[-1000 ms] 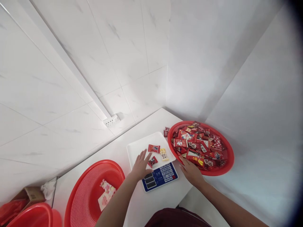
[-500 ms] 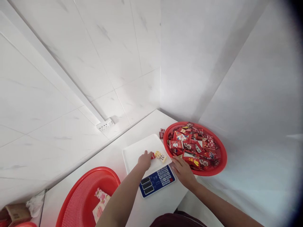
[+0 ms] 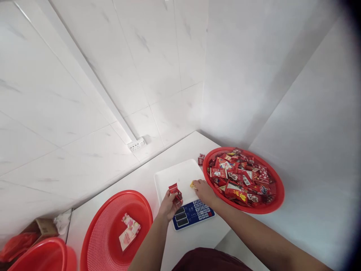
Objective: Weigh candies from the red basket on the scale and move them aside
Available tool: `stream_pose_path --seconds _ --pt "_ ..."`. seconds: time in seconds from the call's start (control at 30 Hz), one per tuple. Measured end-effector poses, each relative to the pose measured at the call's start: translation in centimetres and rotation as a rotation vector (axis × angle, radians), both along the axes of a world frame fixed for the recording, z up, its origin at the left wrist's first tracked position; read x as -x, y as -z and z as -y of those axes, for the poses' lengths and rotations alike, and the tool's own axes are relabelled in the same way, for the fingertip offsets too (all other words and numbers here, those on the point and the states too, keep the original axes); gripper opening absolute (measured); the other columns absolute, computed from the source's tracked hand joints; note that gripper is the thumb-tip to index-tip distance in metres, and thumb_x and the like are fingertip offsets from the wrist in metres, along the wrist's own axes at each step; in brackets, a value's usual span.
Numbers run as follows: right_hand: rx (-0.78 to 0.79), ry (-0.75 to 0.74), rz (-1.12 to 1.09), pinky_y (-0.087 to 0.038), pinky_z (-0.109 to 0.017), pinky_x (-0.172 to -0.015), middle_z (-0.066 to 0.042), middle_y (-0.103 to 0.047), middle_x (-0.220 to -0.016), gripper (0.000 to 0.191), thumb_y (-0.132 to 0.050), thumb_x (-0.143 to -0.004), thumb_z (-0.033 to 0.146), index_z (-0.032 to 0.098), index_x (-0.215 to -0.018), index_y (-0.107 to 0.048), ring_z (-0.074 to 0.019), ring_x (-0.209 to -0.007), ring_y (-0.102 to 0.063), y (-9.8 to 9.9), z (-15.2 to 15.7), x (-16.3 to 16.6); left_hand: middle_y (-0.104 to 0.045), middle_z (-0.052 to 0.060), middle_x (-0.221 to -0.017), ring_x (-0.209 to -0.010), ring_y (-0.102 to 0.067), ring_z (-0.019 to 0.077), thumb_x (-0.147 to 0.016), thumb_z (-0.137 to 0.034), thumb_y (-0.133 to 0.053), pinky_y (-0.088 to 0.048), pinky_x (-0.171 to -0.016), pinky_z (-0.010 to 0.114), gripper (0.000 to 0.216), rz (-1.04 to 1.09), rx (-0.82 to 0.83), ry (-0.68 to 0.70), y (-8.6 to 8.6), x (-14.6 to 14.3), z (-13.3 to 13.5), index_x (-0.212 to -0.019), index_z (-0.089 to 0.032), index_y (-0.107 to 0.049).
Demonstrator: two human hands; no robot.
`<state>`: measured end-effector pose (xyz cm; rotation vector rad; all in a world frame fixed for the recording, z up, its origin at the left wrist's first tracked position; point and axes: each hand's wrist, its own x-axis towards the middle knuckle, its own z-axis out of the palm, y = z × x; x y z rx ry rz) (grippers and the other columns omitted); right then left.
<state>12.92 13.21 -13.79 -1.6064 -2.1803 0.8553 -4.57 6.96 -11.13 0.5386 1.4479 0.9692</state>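
A small red snack packet (image 3: pixel 174 189) is pinched in my left hand (image 3: pixel 167 206), held over the near left edge of the white scale tray (image 3: pixel 180 172). My right hand (image 3: pixel 205 192) reaches over the tray's right side, its fingers closed on a yellow and white snack packet (image 3: pixel 193 185) that they mostly cover. Below the tray shows the scale's blue keypad panel (image 3: pixel 194 214). Right of the scale, a red basket (image 3: pixel 278 199) is heaped with mostly red snack packets (image 3: pixel 239 177). To the left stands another red basket (image 3: pixel 96 229) with a few pink and white packets (image 3: pixel 128 235) in it.
A couple of small red packets (image 3: pixel 201 159) lie on the white table (image 3: pixel 194 145) behind the heaped basket. A wall socket (image 3: pixel 137 144) sits above the table's back edge. At lower left are a red tub (image 3: pixel 47 256) and a cardboard box (image 3: pixel 46 227).
My left hand has lifted the red packet off the tray and drawn it nearer. My right hand has moved from the basket's rim onto the yellow and white packet. The view has shifted left.
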Motion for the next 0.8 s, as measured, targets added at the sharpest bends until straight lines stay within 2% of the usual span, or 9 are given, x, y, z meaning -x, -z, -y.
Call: stream_pose_path --seconds 0.1,0.17,0.3,0.43,0.5,0.6,0.67,0.73,0.8 --pt "0.077 -0.009 -0.097 -0.046 -0.032 -0.079 -0.010 -0.065 -0.099 0.032 -0.046 -0.080 0.017 0.014 -0.111 -0.057 -0.0203 -0.089 -0.060 -1.1 1.1 1.6 -0.061 -0.001 -0.081 -0.071 -0.061 0.0072 -0.086 -0.023 -0.050 -0.050 -0.073 0.023 0.013 0.213 0.027 -0.123 -0.4 -0.3 1.3 -0.098 -0.022 -0.053" --pt "0.122 -0.048 -0.188 -0.049 -0.028 -0.072 -0.005 -0.066 -0.095 0.032 -0.047 -0.082 0.025 0.017 -0.112 -0.056 -0.0161 -0.080 -0.062 -2.2 2.5 3.0 -0.061 0.000 -0.078 -0.068 -0.060 0.0088 -0.084 -0.031 -0.055 -0.051 -0.071 0.025 0.016 0.329 0.063 -0.152 -0.7 -0.7 2.0 -0.095 -0.020 -0.056" --pt "0.114 -0.113 -0.426 -0.047 -0.031 -0.082 -0.007 -0.061 -0.099 0.024 -0.057 -0.075 0.025 0.017 -0.096 -0.064 -0.0182 -0.090 -0.058 -4.5 5.7 4.8 -0.062 0.005 -0.072 -0.059 -0.059 0.0135 -0.077 -0.049 -0.060 -0.052 -0.060 0.030 0.038 0.457 0.150 -0.163 -1.3 -1.8 3.3 -0.089 -0.013 -0.060" --pt "0.206 -0.239 -0.524 -0.048 -0.030 -0.079 -0.007 -0.057 -0.102 0.019 -0.060 -0.069 0.020 0.018 -0.087 -0.067 -0.0181 -0.091 -0.057 -5.7 7.2 4.6 -0.064 0.004 -0.072 -0.055 -0.060 0.0117 -0.075 -0.037 -0.066 -0.047 -0.046 0.020 0.029 0.474 0.157 -0.259 -1.8 -1.5 5.1 -0.091 -0.013 -0.060" --pt "0.228 -0.237 -0.555 -0.050 -0.028 -0.074 -0.008 -0.057 -0.106 0.028 -0.059 -0.070 0.021 0.019 -0.098 -0.065 -0.0178 -0.092 -0.057 -5.6 7.0 3.5 -0.064 0.004 -0.069 -0.052 -0.060 0.0115 -0.078 -0.030 -0.064 -0.044 -0.041 0.018 0.021 0.452 0.157 -0.340 -2.2 0.0 6.0 -0.088 -0.012 -0.059" --pt "0.103 -0.122 -0.497 -0.050 -0.030 -0.076 -0.010 -0.055 -0.114 0.038 -0.053 -0.075 0.022 0.019 -0.112 -0.059 -0.0191 -0.099 -0.055 -4.8 5.3 0.2 -0.065 0.001 -0.071 -0.055 -0.062 0.0089 -0.086 -0.021 -0.052 -0.048 -0.046 0.016 0.008 0.393 0.120 -0.538 -2.8 3.7 7.7 -0.091 -0.017 -0.056" --pt "-0.005 0.000 -0.353 -0.047 -0.035 -0.085 -0.012 -0.056 -0.115 0.036 -0.050 -0.077 0.023 0.017 -0.111 -0.059 -0.0218 -0.105 -0.053 -4.0 3.7 -3.1 -0.065 -0.002 -0.070 -0.056 -0.062 0.0071 -0.089 -0.021 -0.045 -0.050 -0.052 0.015 0.012 0.354 0.098 -0.655 -2.8 6.6 9.1 -0.096 -0.020 -0.054" --pt "-0.076 0.132 -0.194 -0.041 -0.040 -0.094 -0.013 -0.057 -0.115 0.036 -0.048 -0.077 0.023 0.016 -0.111 -0.059 -0.0239 -0.109 -0.051 -3.1 2.2 -6.8 -0.068 -0.002 -0.073 -0.066 -0.066 0.0109 -0.087 -0.022 -0.049 -0.054 -0.063 0.020 0.022 0.330 0.056 -0.819 -2.2 9.5 10.6 -0.108 -0.023 -0.054" --pt "-0.106 0.281 -0.051 -0.039 -0.039 -0.097 -0.012 -0.057 -0.118 0.038 -0.049 -0.078 0.024 0.016 -0.113 -0.058 -0.0244 -0.111 -0.051 -2.1 1.0 -10.5 -0.070 0.002 -0.083 -0.085 -0.067 0.0172 -0.087 -0.029 -0.047 -0.055 -0.074 0.026 0.036 0.336 0.001 -0.847 -1.0 11.8 12.1 -0.123 -0.021 -0.049"
